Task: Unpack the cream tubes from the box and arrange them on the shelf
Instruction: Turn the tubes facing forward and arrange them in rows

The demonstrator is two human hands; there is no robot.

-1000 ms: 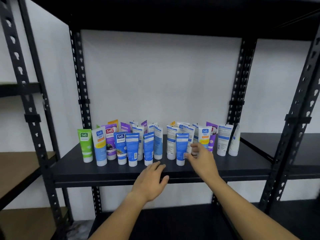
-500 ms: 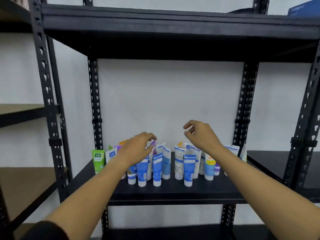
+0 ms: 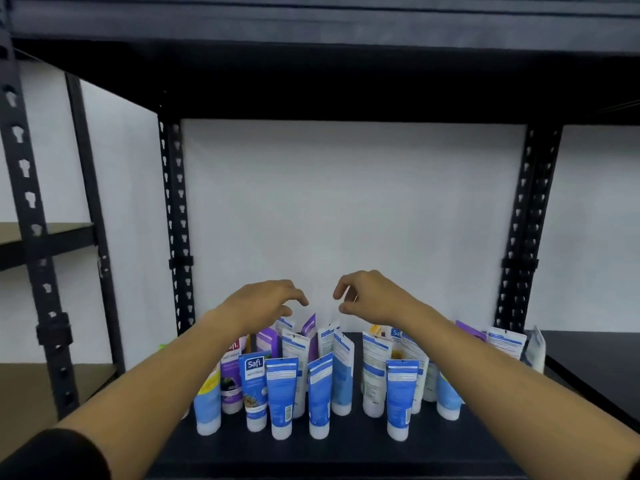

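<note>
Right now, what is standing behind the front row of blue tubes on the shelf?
Behind the front blue tubes stand more upright tubes: white ones and purple ones. The left hand and right hand hang above them; the forearms cover several tubes on either side.

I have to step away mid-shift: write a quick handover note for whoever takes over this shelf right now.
Left hand: raised above the back tubes, fingers loosely curled, holding nothing.
Right hand: the same, empty.
Cream tubes: standing cap-down in loose rows on the black shelf, some facing backwards.
Done: many tubes placed upright.
Left: the box is not in view, so check it for remaining tubes; straighten rows and turn labels forward.
</note>
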